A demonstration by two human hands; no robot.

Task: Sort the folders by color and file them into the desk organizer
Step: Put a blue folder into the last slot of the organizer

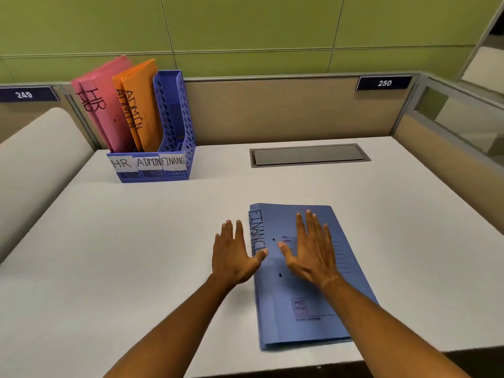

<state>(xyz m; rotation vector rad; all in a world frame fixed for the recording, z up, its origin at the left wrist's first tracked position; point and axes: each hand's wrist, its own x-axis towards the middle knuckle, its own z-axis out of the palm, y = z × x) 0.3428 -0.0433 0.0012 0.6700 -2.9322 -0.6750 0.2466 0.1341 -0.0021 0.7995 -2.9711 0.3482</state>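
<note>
- The blue folder (300, 282) lies flat on the white bench (136, 255), close to the near edge. The word FINANCE is written along its left edge.
- The right hand (313, 249) is spread wide, fingers straight, over the top half of the folder. It seems to rest on the cover, but I cannot tell how hard it presses.
- The left hand (234, 255) is spread too. It is just beside the folder's left edge, and its thumb reaches onto that edge.
- Neither hand holds anything yet — the fingers are all flat.
- The organizer (152, 148) stands well apart, at the back left of the bench. It has three slots with paper labels: HR, ADMIN and FINANCE.
- The pink folders (101, 110) stand in the HR slot and the orange folders (139, 110) stand in the ADMIN slot. The FINANCE slot on the right looks empty.
- So the blue folder looks like the last one to file, and it belongs in that right slot.
- To do it well, slip the left fingers under the folded edge and lift it, so no pages fall out.
- Hold it with both hands and stand it up.
- Slide it down gently — do not bump the orange folders next door.
</note>
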